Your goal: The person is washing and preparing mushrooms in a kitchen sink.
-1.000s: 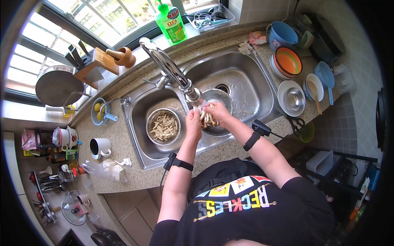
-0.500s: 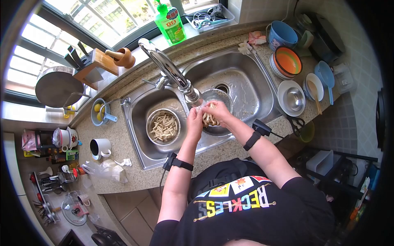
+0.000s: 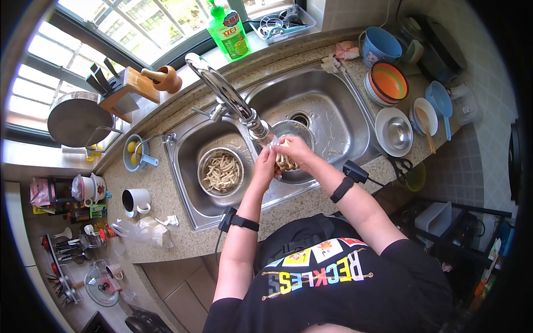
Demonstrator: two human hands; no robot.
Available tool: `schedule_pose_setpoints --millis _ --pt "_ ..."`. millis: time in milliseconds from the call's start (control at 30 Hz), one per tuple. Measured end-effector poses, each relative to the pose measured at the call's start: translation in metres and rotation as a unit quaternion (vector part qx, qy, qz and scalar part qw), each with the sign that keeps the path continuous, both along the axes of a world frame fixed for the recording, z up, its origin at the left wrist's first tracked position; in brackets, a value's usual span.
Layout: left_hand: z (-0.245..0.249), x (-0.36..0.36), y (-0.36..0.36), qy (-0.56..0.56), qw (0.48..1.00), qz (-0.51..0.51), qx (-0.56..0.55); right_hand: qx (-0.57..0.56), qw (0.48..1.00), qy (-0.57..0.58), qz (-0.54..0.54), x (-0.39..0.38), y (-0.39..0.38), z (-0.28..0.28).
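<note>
Under the running faucet (image 3: pixel 260 129), both my hands are close together over a clear bowl (image 3: pixel 308 136) in the right sink basin. My right hand (image 3: pixel 298 152) is closed around a bunch of thin, pale-stemmed mushrooms (image 3: pixel 285 162). The fingers of my left hand (image 3: pixel 266 165) are pinched together against the same bunch, at the water stream. Much of the bowl is hidden behind my hands. In the left basin stands a metal bowl (image 3: pixel 201 176) holding many loose mushrooms (image 3: pixel 223 171).
Stacked bowls (image 3: pixel 389 83), a white plate (image 3: pixel 383 130) and scissors (image 3: pixel 401 166) sit to the right. Left of the sink are a mug (image 3: pixel 136 201), a plastic bag (image 3: pixel 145 232) and a blue colander (image 3: pixel 133 158). A green soap bottle (image 3: pixel 230 39) stands on the sill.
My left hand has shifted slightly, its fingers now a little lower around the mushrooms. My right hand stays nearly where it was, with the bunch still in it.
</note>
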State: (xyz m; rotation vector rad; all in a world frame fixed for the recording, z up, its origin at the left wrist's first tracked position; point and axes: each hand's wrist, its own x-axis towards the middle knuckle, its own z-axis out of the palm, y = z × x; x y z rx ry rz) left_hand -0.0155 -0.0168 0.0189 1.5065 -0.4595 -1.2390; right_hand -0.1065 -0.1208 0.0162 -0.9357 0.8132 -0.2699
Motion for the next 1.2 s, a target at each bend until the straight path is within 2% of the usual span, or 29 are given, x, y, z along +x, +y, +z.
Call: schedule_pose_setpoints --millis 67,133,200,333,400,500,567,667,733,767,833,900,1067,1200 --pt "0.002 0.004 0.002 -0.013 0.999 -0.033 0.016 -0.046 0.998 0.026 0.028 0.000 -0.001 -0.001" --pt "0.003 0.006 0.004 -0.027 0.997 -0.065 0.032 -0.027 0.999 -0.005 0.036 -0.001 -0.002 -0.003" --pt "0.004 0.008 0.004 0.059 0.997 -0.045 -0.011 -0.007 0.998 -0.035 0.044 -0.001 -0.004 -0.006" --pt "-0.004 0.014 0.010 0.131 0.991 -0.003 -0.038 0.027 0.997 -0.077 0.009 0.001 -0.006 -0.011" --pt "-0.004 0.017 0.010 0.187 0.978 0.069 -0.064 0.031 0.996 -0.080 -0.007 0.003 -0.007 -0.009" --pt "-0.010 0.019 0.010 0.172 0.981 0.054 -0.075 0.011 0.997 -0.073 -0.010 0.006 -0.006 -0.007" --pt "-0.005 0.018 0.010 0.166 0.982 0.044 -0.083 -0.066 0.995 -0.067 0.019 0.008 -0.005 -0.008" --pt "0.004 0.018 0.011 0.124 0.990 0.011 -0.071 -0.121 0.991 -0.039 0.049 0.012 -0.005 -0.005" --pt "0.011 0.019 0.012 0.203 0.973 0.046 -0.103 -0.109 0.991 -0.073 0.022 0.014 -0.008 -0.010" --pt "0.011 0.022 0.013 0.203 0.973 0.047 -0.103 -0.096 0.990 -0.106 -0.006 0.014 -0.010 -0.012" --pt "0.008 0.028 0.016 0.334 0.927 0.138 -0.098 -0.055 0.994 -0.097 -0.017 0.010 -0.016 0.000" --pt "0.002 0.032 0.018 0.326 0.928 0.132 -0.120 -0.002 0.994 -0.102 -0.028 0.004 -0.024 0.003" --pt "-0.009 0.027 0.011 0.292 0.935 0.138 -0.149 0.006 0.993 -0.118 -0.030 -0.012 -0.040 0.004" --pt "0.001 0.025 0.002 0.288 0.936 0.149 -0.138 0.023 0.995 -0.096 0.030 -0.017 -0.044 0.009"
